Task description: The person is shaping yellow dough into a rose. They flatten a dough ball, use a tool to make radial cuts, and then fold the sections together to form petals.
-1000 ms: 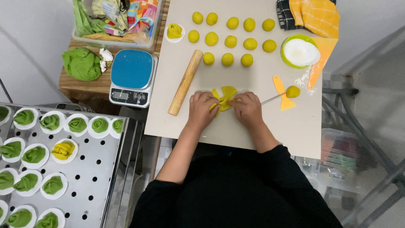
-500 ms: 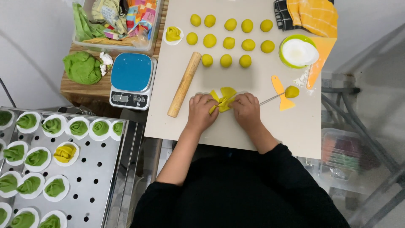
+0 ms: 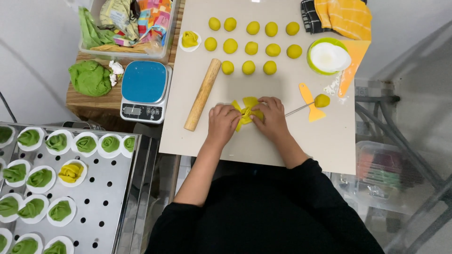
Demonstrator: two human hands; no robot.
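**Yellow dough gathered at the middle of the board**

Yellow folds bunch up between both hands now! The left hand [image 3: 221, 123] and right hand [image 3: 269, 117] pinch the yellow dough piece [image 3: 246, 109] from either side, fingers closed on its pleats, just right of the wooden rolling pin [image 3: 202, 94]. Compared with a second ago, the hands sit a touch tighter together and the dough looks more gathered, so the shaping seems to be moving along. Beyond the rolling pin's far end lie rows of yellow dough balls [image 3: 251, 47]. Left of the pin stands a blue kitchen scale [image 3: 143, 89]; further left, a perforated steel tray [image 3: 101, 207] carries mostly green shaped pieces.
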